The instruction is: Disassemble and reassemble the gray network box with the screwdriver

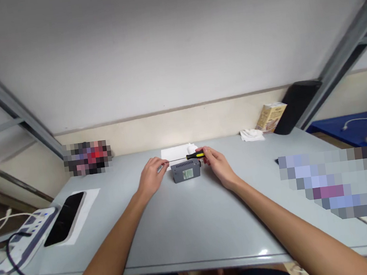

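A screwdriver (195, 155) with a black and yellow handle lies level in the air, its thin shaft pointing left. My right hand (218, 164) is closed round the end of the handle. At the tip of the shaft, the fingers of my left hand (152, 173) are pinched together; whether they grip the tip itself or something tiny there is too small to tell. Just below the shaft, between both hands, a dark grey box-shaped device (186, 172) stands on its long edge, with vent slots on top and a pale label on the front.
Behind the device lies white paper (175, 152). A phone (65, 219) and a power strip (32, 238) with cables are at the left. At the back right are a crumpled tissue (252, 135), a carton (270, 118) and a black speaker-like cylinder (296, 106). A blurred-out object (328, 186) lies at right.
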A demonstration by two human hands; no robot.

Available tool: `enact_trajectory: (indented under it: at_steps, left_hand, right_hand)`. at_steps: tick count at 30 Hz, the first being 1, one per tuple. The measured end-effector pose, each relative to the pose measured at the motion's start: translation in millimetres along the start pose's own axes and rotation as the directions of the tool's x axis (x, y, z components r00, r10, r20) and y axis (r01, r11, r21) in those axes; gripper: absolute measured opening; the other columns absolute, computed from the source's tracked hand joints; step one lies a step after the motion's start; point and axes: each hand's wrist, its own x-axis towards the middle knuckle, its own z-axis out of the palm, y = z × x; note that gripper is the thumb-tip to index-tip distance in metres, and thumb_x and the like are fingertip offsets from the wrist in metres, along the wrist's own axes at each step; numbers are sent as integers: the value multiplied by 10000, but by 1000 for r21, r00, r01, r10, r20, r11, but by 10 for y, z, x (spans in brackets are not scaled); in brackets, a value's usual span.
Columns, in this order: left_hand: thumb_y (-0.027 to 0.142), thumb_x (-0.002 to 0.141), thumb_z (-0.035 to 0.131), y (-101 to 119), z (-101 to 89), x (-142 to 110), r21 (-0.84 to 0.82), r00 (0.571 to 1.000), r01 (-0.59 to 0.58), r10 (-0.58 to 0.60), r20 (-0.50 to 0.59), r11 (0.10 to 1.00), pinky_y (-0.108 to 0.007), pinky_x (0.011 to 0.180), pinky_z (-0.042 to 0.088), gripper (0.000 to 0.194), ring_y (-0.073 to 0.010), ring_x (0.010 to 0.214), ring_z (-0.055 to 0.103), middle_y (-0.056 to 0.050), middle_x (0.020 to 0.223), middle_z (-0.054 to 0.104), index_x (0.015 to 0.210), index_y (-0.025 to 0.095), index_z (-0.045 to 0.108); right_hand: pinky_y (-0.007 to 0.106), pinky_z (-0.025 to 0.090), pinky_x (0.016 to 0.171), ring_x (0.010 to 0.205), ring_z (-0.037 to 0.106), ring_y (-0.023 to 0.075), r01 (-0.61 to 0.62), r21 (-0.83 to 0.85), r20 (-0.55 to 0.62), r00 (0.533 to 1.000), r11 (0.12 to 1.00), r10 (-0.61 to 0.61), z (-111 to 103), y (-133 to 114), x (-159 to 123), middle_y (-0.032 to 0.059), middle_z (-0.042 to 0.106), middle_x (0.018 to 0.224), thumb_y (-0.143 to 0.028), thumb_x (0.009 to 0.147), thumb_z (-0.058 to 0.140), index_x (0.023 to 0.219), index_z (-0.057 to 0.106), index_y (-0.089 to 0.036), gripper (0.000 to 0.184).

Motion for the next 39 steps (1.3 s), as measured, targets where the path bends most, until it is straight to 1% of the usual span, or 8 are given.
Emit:
enact_trajectory:
  at_steps: [10,15,23,26,30,32,35,39]
  left_hand:
    - [306,1052,541,12,-45,2,59,999,-46,47,-18,997,-377,923,499,232,-236,1002,638,-65,1014,728,1026,218,754]
    - [284,1077,493,29,-67,7,124,994,-109,106,25,986,-382,906,492,280,-239,986,633,-72,1027,737,1065,221,766]
    - [327,1081,503,99,-130,10,194,987,-156,160,-7,969,-384,869,471,297,-244,947,615,-76,993,739,1026,225,776]
    - [375,1079,510,130,-165,14,116,980,-173,183,-83,978,-385,908,478,295,-238,980,621,-85,1062,730,1158,220,749]
    - [418,1093,449,190,-187,6,-99,980,-87,67,-189,991,-349,901,486,367,-204,952,615,-82,1082,695,1281,209,685]
    - [427,1090,431,228,-185,-7,-242,989,-32,-4,-148,970,-324,851,480,376,-189,894,602,-69,1019,678,1219,194,696]
    - [435,1065,472,288,-165,-29,-435,998,59,-68,-5,898,-305,801,467,351,-178,831,571,-45,909,632,1175,181,687]
    - [418,1022,544,349,-124,-43,-551,993,113,-71,97,827,-297,780,441,305,-175,813,532,-30,866,577,1169,184,674]
  right_hand:
    - [336,443,765,764,556,202,33,-21,21,999,999,-33,-16,27,12,33,689,820,-716,947,470,1071,731,-226,569]
    - [335,443,774,768,556,199,40,-1,26,999,999,-40,-7,-12,-6,32,693,804,-716,949,475,1060,724,-223,564]
    - [328,473,783,847,641,219,186,-71,0,983,980,-186,4,-200,-102,52,717,872,-673,963,517,1035,715,-222,498]
    - [318,466,746,831,643,211,241,-65,-26,970,968,-243,-1,-268,-133,51,703,861,-658,974,521,1032,712,-225,476]
    - [310,468,713,738,611,180,276,-36,-148,949,961,-278,-56,-300,-112,25,645,777,-677,981,500,964,706,-225,496]
    - [302,460,675,677,579,158,274,-1,-202,942,962,-269,-97,-306,-84,22,638,771,-700,973,491,913,697,-219,527]
    - [293,441,621,617,530,141,253,41,-220,946,966,-239,-138,-313,-53,14,613,725,-723,955,503,855,683,-215,548]
    - [290,438,608,604,514,137,240,57,-191,955,969,-225,-121,-316,-54,6,588,686,-729,938,530,827,687,-212,551]
